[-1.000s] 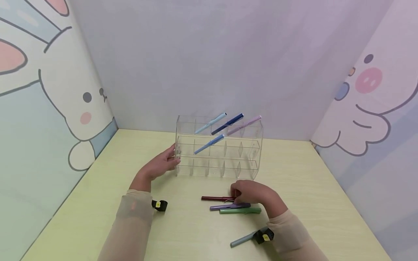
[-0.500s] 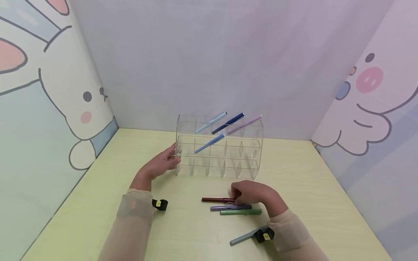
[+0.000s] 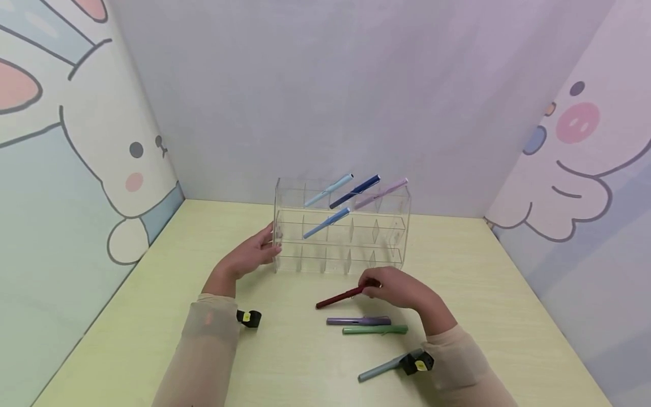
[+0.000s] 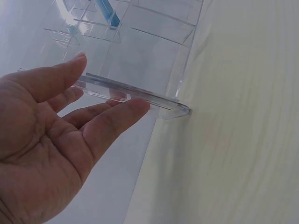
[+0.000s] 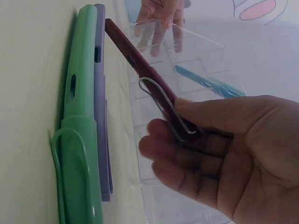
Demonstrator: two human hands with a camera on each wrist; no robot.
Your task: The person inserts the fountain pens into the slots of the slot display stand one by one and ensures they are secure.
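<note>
My right hand (image 3: 399, 287) pinches the end of a dark red pen (image 5: 140, 60) with a metal clip, its other end tilted down near the table. Below it, a purple pen (image 3: 358, 321) and a green pen (image 3: 373, 329) lie side by side. My left hand (image 3: 249, 257) holds the left side panel of a clear acrylic pen rack (image 4: 135, 88), thumb on one face and fingers on the other. In the rack lean a light blue pen (image 3: 328, 190), a dark blue pen (image 3: 354, 192), a lilac pen (image 3: 381, 194) and, one tier lower, a blue pen (image 3: 326, 223).
A grey-blue pen (image 3: 378, 370) lies near the front, partly under the black camera mount (image 3: 417, 363) on my right wrist. Another mount (image 3: 249, 319) is on the left wrist. A pale cloth wall (image 3: 315, 102) stands behind the table (image 3: 458, 271).
My right hand has lifted the dark red pen off the table beside the purple pen, moving up toward the rack and tilting it. The left hand stays on the rack.
</note>
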